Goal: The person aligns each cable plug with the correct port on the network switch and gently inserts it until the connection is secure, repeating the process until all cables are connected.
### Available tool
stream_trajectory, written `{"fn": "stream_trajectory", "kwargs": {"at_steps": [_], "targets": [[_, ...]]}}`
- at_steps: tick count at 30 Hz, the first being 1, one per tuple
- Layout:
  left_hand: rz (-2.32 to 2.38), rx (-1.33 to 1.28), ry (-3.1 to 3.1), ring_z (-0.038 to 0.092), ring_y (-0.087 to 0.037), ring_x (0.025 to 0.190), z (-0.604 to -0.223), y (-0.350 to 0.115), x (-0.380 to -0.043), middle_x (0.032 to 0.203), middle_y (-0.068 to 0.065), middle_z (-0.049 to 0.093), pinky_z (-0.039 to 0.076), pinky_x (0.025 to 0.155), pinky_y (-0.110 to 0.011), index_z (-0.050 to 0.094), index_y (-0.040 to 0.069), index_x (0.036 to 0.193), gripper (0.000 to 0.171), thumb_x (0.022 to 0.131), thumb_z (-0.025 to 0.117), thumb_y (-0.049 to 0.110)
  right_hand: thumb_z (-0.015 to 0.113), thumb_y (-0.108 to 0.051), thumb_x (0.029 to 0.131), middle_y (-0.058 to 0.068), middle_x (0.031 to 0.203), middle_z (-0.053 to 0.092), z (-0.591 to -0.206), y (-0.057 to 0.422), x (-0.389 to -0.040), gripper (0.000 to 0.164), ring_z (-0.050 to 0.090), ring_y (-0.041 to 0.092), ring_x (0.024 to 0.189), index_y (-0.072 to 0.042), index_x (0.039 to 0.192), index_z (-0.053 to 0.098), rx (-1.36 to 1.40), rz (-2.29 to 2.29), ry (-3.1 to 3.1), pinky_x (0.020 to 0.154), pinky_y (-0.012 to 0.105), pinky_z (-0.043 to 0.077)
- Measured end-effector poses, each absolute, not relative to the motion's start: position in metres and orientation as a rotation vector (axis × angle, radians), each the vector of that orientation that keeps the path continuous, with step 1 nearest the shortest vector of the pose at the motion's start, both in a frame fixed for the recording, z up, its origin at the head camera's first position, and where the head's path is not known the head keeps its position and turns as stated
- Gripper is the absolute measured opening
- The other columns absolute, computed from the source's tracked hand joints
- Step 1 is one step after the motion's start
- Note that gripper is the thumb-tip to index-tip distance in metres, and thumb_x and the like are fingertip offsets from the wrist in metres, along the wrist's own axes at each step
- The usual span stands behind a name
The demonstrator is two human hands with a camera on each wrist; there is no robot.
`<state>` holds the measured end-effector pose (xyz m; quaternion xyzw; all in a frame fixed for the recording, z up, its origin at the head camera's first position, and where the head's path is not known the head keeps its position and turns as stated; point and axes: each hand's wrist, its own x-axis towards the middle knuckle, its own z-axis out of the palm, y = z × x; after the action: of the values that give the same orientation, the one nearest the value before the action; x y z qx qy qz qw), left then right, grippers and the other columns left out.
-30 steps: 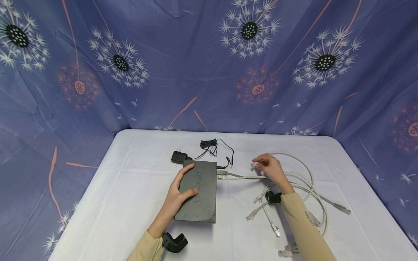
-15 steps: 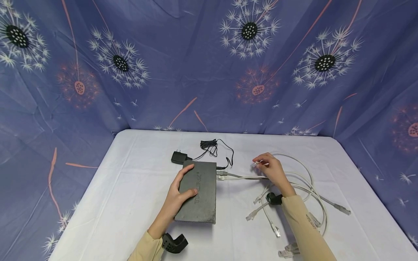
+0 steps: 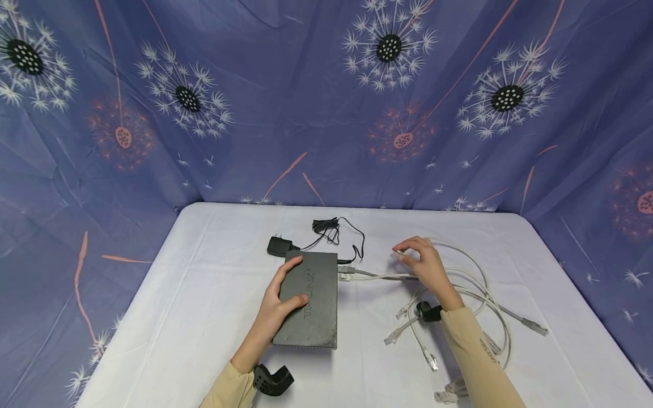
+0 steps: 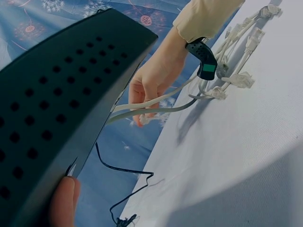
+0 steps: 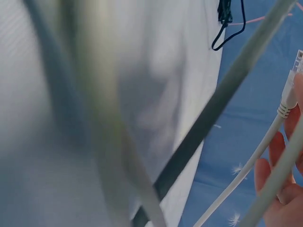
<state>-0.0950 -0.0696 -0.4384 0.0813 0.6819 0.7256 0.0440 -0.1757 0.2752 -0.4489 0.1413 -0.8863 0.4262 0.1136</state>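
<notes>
My left hand (image 3: 272,311) grips the left side of a dark grey TP-LINK network switch (image 3: 322,323), thumb on its top. In the left wrist view the perforated side of the switch (image 4: 57,92) fills the left part. Two network cables and a thin black power lead go into its right side. To the right of these, my right hand (image 3: 427,269) pinches the clear plug of a white network cable between thumb and fingers. That plug (image 5: 289,92) shows at the right edge of the right wrist view, apart from the switch. Blurred cables cross in front of that camera.
A black power adapter (image 3: 280,246) and its bundled lead (image 3: 325,226) lie behind the switch. Loose network cables coil under and around the right forearm, several plug ends (image 3: 431,361) pointing forward. A grey plug (image 3: 534,326) lies far right. A patterned curtain (image 3: 306,102) hangs behind the white table.
My right hand has shifted very slightly, and the pinched plug has turned a little between its fingers. The left hand and the switch look unmoved.
</notes>
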Motion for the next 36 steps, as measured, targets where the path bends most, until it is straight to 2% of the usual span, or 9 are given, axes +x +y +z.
{"fn": "stream_trajectory", "kwargs": {"at_steps": [5, 9, 15, 22, 31, 36], "targets": [[2.216, 0.239, 2.090, 0.028, -0.029, 0.135, -0.438, -0.069, -0.096, 0.151, -0.002, 0.030, 0.021, 0.102, -0.056, 0.042, 0.026, 0.145, 0.073, 0.078, 0.068, 0.009, 0.066, 0.002, 0.086, 0.010, 0.103, 0.061, -0.442, 0.271, -0.173, 0.017, 0.052, 0.029, 0.099, -0.004, 0.102, 0.071, 0.438, 1.282, -2.585, 0.088, 0.055, 0.037], [2.218, 0.231, 2.086, 0.028, -0.028, 0.136, -0.438, -0.069, -0.096, 0.151, -0.002, 0.030, 0.021, 0.102, -0.056, 0.043, 0.030, 0.143, 0.072, 0.079, 0.068, 0.010, 0.066, 0.001, 0.087, 0.011, 0.105, 0.060, -0.437, 0.267, -0.171, 0.017, 0.054, 0.030, 0.099, -0.004, 0.103, 0.070, 0.449, 1.306, -2.579, 0.086, 0.056, 0.038], [2.221, 0.227, 2.078, 0.028, -0.027, 0.135, -0.438, -0.069, -0.096, 0.151, -0.001, 0.030, 0.022, 0.102, -0.055, 0.043, 0.033, 0.142, 0.071, 0.079, 0.067, 0.010, 0.068, 0.002, 0.086, 0.007, 0.103, 0.060, -0.430, 0.260, -0.167, 0.017, 0.054, 0.024, 0.098, -0.005, 0.101, 0.071, 0.434, 1.299, -2.567, 0.088, 0.053, 0.039], [2.241, 0.223, 2.054, 0.029, -0.026, 0.135, -0.438, -0.068, -0.096, 0.150, -0.002, 0.030, 0.021, 0.103, -0.053, 0.043, 0.030, 0.143, 0.072, 0.079, 0.067, 0.009, 0.070, 0.000, 0.084, 0.005, 0.100, 0.063, -0.426, 0.253, -0.164, 0.017, 0.055, 0.017, 0.090, -0.006, 0.100, 0.071, 0.504, 1.277, -2.516, 0.084, 0.051, 0.041], [2.260, 0.231, 2.047, 0.028, -0.026, 0.136, -0.437, -0.067, -0.096, 0.150, -0.001, 0.031, 0.020, 0.104, -0.053, 0.043, 0.028, 0.143, 0.072, 0.079, 0.067, 0.008, 0.074, 0.000, 0.080, 0.001, 0.093, 0.066, -0.419, 0.239, -0.157, 0.021, 0.057, 0.014, 0.090, -0.007, 0.099, 0.072, 0.548, 1.226, -2.462, 0.083, 0.032, 0.042], [2.267, 0.236, 2.041, 0.029, -0.026, 0.135, -0.436, -0.066, -0.096, 0.150, -0.002, 0.031, 0.021, 0.103, -0.053, 0.042, 0.026, 0.145, 0.072, 0.079, 0.067, 0.008, 0.074, 0.003, 0.078, 0.001, 0.093, 0.066, -0.413, 0.231, -0.151, 0.022, 0.058, 0.016, 0.089, -0.006, 0.099, 0.072, 0.578, 1.209, -2.444, 0.080, 0.026, 0.043]]}}
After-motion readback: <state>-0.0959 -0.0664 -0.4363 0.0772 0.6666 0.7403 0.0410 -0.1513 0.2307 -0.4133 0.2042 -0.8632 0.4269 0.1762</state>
